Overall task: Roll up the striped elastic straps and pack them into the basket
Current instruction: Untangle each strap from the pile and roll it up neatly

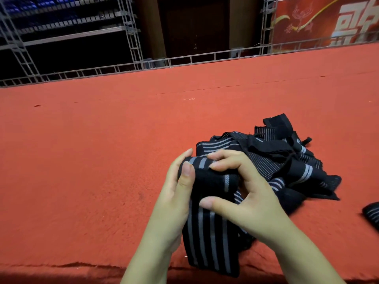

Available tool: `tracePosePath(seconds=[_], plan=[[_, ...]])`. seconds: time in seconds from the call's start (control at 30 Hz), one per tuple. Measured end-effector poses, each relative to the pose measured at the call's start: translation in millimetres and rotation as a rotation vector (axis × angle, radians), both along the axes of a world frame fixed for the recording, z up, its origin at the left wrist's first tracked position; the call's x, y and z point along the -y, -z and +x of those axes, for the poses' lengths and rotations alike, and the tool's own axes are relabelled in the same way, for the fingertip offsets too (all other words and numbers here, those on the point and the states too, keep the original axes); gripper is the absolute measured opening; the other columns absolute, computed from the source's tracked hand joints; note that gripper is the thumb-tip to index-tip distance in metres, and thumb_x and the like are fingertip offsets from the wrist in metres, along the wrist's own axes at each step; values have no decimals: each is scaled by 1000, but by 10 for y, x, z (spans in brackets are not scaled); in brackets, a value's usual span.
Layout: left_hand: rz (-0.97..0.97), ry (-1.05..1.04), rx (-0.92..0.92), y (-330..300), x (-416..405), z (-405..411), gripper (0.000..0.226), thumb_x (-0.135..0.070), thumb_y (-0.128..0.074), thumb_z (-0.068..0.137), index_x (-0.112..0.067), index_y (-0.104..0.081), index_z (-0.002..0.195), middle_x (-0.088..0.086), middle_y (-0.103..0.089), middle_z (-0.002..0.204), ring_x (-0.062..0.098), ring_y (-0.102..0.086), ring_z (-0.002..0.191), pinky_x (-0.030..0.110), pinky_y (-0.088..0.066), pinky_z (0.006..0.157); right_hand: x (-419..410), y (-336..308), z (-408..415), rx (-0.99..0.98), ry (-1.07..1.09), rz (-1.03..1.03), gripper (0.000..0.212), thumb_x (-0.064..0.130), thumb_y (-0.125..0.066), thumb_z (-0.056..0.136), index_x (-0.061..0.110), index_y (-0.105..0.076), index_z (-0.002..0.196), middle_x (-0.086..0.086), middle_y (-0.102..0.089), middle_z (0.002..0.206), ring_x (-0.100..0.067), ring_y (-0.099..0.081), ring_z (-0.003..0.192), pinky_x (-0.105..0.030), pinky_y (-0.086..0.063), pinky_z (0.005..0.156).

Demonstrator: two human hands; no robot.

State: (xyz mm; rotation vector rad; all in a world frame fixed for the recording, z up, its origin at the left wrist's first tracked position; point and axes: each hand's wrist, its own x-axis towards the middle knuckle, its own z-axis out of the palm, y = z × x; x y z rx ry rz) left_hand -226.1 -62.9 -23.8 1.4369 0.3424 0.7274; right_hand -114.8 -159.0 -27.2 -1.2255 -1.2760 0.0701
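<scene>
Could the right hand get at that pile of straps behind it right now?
Probably not yet: the right hand is pinching the strap being rolled, together with the left hand. The pile lies just beyond it with nothing between, once it lets go.

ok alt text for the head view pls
Both hands, left hand and right hand, grip a half-rolled striped strap over a red carpet. A loose strap pile lies behind, and a rolled strap at the right edge.

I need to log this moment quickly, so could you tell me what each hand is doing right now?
Left hand: grips the rolled end of the striped strap.
Right hand: pinches the same roll between thumb and fingers.
</scene>
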Motion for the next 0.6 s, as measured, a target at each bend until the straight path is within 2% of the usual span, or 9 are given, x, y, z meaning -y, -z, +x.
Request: tracePosePath(seconds=[0.1,0.17,0.27,0.33,0.4,0.5,0.53,0.6], plan=[[-16,-6,25,16,-9,-3,49,-58,-69,69,-41,-62,114,-7,-71,113,12,-67,108,23,-55,83,12,-4,22,-37,-55,-5,32,52,-74,72,36,-60,97,12,-58,120,-19,-52,124,-25,-38,103],[-14,11,49,23,-8,-6,46,-46,-70,66,-44,-64,111,-3,-73,110,14,-69,102,22,-54,77,17,-6,41,-112,-60,-15,31,61,-65,78,35,-62,95,9,-59,122,-18,-52,124,-27,-39,102],[6,38,92,22,-19,-19,53,-38,-71,64,-44,-62,115,3,-73,103,18,-69,94,25,-55,76,21,17,43,-299,-42,-79,53,61,-70,68,34,-57,112,13,-57,125,0,-51,122,-13,-42,93],[30,29,107,24,-36,-20,57,-36,-71,63,-46,-60,118,5,-73,101,20,-69,93,27,-55,77,13,45,40,-434,-98,-156,78,65,-74,58,35,-47,125,13,-56,129,2,-54,119,-15,-45,95],[61,17,108,14,-44,-31,59,-34,-71,64,-48,-59,119,6,-72,102,20,-69,93,29,-55,80,12,58,49,-556,-184,-219,83,58,-76,59,35,-43,132,9,-57,133,-4,-57,119,-27,-45,103],[128,19,87,17,-49,-69,60,-24,-72,71,-52,-56,122,9,-69,109,23,-69,99,28,-55,82,32,38,72,-634,-315,-275,67,42,-71,68,26,-51,131,-4,-64,127,-21,-61,117,-44,-48,100],[156,21,77,19,-52,-84,61,-18,-70,74,-53,-55,122,7,-69,110,22,-68,101,27,-55,82,39,33,79,-643,-340,-288,63,39,-71,70,25,-53,129,-6,-65,125,-25,-62,115,-45,-52,94],[211,31,54,13,-51,-112,63,-12,-63,77,-55,-53,122,2,-67,114,18,-67,105,23,-53,84,46,20,84,-656,-347,-294,61,39,-71,71,25,-54,128,-5,-66,122,-25,-64,112,-39,-56,84]])
